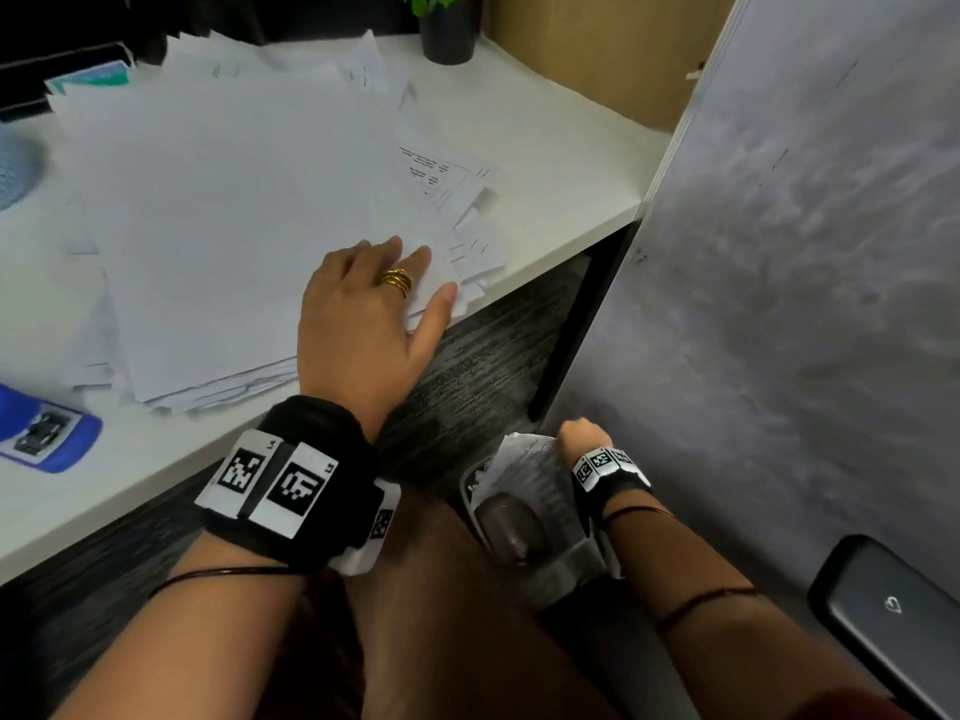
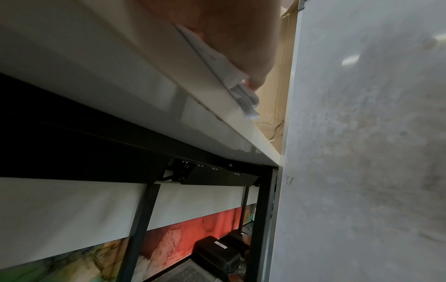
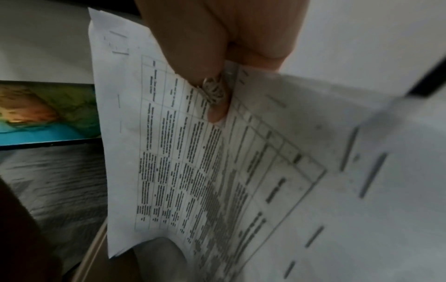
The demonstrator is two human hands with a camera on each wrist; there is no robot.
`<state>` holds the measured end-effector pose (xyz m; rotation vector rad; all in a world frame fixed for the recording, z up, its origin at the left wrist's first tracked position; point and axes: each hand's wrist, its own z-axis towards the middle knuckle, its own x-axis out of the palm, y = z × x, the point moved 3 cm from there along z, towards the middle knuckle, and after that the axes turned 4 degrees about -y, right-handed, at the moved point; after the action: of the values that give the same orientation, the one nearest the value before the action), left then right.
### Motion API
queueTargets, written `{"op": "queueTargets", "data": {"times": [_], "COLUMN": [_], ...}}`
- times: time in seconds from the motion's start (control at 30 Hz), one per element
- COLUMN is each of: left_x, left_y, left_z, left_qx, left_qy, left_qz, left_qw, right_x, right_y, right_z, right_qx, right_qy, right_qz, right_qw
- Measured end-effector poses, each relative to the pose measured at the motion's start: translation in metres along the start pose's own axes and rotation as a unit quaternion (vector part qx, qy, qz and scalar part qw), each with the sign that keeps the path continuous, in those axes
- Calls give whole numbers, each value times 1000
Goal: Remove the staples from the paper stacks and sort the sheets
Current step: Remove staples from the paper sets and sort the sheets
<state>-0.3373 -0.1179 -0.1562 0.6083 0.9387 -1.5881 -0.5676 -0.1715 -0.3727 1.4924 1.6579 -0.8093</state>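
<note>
Left hand [image 1: 363, 309] lies flat, fingers extended, on the near right corner of the wide loose pile of white paper sheets [image 1: 223, 210]; a stacked gold ring [image 1: 397, 282] shows on one finger. Thumb hangs past the front edge of the white surface [image 1: 561, 163]. In the left wrist view the fingertip presses down on the sheet corners overhanging that edge; grasping nothing, hand released and flat.

The pile covers most of the surface, sheets fanned unevenly, printed pages showing at its right side.

Right hand [image 1: 582, 436] is below the surface edge, to the right of the pile and low beside the grey partition wall [image 1: 805, 252]. It is clenched on a set of white printed sheets with ruled tables [image 3: 193, 162]: thumb with a patterned nail [image 3: 214, 91] pinches the top edge against the fingers, and the pages hang down and splay. No staple can be made out.

Blue stapler-like tool with a white label [image 1: 44, 433] sits on the surface, left of the pile's near corner. Dark pot with a green plant [image 1: 448, 28] stands beyond the pile, at the back.
</note>
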Motion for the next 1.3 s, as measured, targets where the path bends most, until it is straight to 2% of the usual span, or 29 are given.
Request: {"op": "queueTargets", "data": {"times": [0.13, 0.3, 0.37, 0.43, 0.5, 0.57, 0.63, 0.7, 0.77, 0.87, 0.93, 1.0, 1.17, 1.23, 1.27, 1.3], "left_x": [3, 4, 5, 5, 5, 4, 1, -4, -15, -25, -35, -43, -63, -69, -70, -71], "left_y": [1, 1, 0, 0, 0, 1, 0, -3, -9, -14, -16, -16, -21, -26, -28, -28], "left_z": [0, -1, -1, -1, -1, 0, 0, 1, 3, 10, 13, 12, -10, -23, -30, -37], "left_qx": [6, 17, 24, 28, 27, 24, 17, 5, -14, -17, -15, -27, -77, -79, -68, -57], "left_qy": [7, -3, -10, -14, -10, 2, 16, 28, 55, 128, 173, 196, 128, 172, 210, 254], "left_qz": [15, 21, 23, 23, 24, 27, 26, 24, 31, 50, 26, -34, -175, -203, -204, -195], "left_qw": [1000, 1000, 999, 999, 999, 999, 999, 999, 998, 990, 984, 980, 973, 961, 954, 946], "right_x": [13, 53, 56, 48, 29, 5, -22, -52, -89, -138, -163, -178, -182, -180, -177, -176], "right_y": [14, 22, 28, 36, 42, 43, 44, 48, 53, 62, 69, 78, 100, 103, 104, 104], "right_z": [9, 17, 18, 18, 7, -13, -36, -64, -95, -133, -150, -156, -161, -163, -162, -161], "right_qx": [-26, -122, -105, -79, -89, -104, -123, -145, -164, -177, -178, -169, -123, -118, -128, -143], "right_qy": [4, 106, 105, 61, 0, -81, -180, -283, -377, -444, -427, -371, -161, -111, -99, -101], "right_qz": [36, 112, 81, 86, 138, 184, 226, 272, 321, 420, 479, 536, 666, 687, 680, 654], "right_qw": [999, 981, 986, 991, 986, 974, 949, 908, 854, 772, 746, 740, 718, 708, 716, 736]}}
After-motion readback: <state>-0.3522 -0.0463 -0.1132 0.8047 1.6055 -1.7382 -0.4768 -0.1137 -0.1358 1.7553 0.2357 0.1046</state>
